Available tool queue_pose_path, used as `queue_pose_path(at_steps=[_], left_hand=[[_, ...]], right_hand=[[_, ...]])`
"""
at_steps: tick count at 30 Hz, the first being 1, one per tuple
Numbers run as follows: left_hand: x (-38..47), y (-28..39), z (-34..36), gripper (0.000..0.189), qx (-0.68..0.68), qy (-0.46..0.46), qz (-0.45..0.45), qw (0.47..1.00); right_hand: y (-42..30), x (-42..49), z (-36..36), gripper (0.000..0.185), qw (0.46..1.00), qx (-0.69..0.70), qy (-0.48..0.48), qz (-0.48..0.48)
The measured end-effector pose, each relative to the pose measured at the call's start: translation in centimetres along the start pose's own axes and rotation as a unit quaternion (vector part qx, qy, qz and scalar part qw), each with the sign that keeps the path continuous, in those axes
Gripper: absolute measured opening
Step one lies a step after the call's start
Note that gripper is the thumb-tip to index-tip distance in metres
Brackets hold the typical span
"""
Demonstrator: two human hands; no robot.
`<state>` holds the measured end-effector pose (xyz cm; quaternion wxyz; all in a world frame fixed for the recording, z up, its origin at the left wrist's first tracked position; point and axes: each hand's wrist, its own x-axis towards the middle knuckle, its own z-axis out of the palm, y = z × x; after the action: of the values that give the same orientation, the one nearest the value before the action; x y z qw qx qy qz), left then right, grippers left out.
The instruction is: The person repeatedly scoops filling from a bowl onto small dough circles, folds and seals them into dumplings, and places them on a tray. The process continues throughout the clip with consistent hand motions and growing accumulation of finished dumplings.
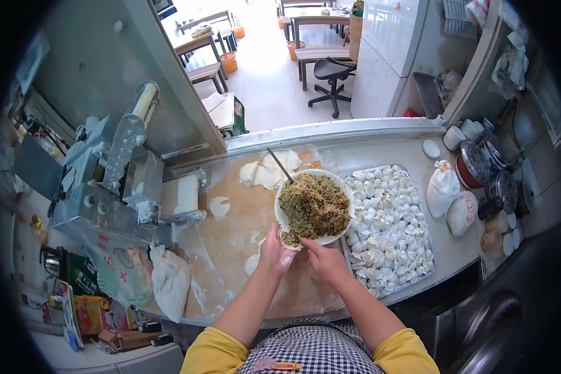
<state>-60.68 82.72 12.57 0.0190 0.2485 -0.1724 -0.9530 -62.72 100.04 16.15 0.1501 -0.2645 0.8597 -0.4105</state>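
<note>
My left hand (pixel 275 255) holds a round dough wrapper (pixel 295 247) in its palm, right at the near rim of a white bowl (pixel 280 219). A lump of filling (pixel 290 238) lies on this wrapper. The fingertips of my right hand (pixel 326 262) reach the wrapper's right side; whether they pinch a small tool is hidden. Heaped in the bowl is greenish-brown minced filling (pixel 314 203), and a thin stick (pixel 280 164) leans out over the far rim. On the right, a tray (pixel 433 262) carries many folded dumplings (pixel 385 224).
Loose wrappers (pixel 271 169) lie behind the bowl, and another wrapper (pixel 219 206) lies to its left. A dough machine (pixel 117 187) stands at the left. Tied bags (pixel 169 283) sit at the front left. At the right are white bags (pixel 443 189), bowls, jars and lidded pots (pixel 474 161).
</note>
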Motion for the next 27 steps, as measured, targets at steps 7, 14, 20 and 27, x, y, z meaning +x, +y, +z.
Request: queue_pose_path(at_steps=[7, 14, 20, 27], left_hand=[[-3.6, 0.3, -2.3, 0.058, 0.018, 0.008, 0.012, 1.0], [-6.1, 1.8, -2.0, 0.066, 0.02, -0.004, 0.035, 0.999], [-7.0, 4.0, -0.6, 0.06, 0.006, 0.011, 0.029, 0.999], [-8.9, 3.3, 0.4, 0.051, 0.042, -0.048, -0.018, 0.998]], right_hand=[[-1.3, -3.4, 1.2, 0.041, 0.997, -0.042, -0.04, -0.052], [-3.9, -3.8, 0.7, 0.04, 0.991, -0.073, -0.038, -0.104], [-4.5, -5.1, 0.0, 0.04, 0.985, -0.105, -0.06, -0.124], [-7.4, -4.2, -1.0, 0.031, 0.965, -0.012, 0.148, -0.215]])
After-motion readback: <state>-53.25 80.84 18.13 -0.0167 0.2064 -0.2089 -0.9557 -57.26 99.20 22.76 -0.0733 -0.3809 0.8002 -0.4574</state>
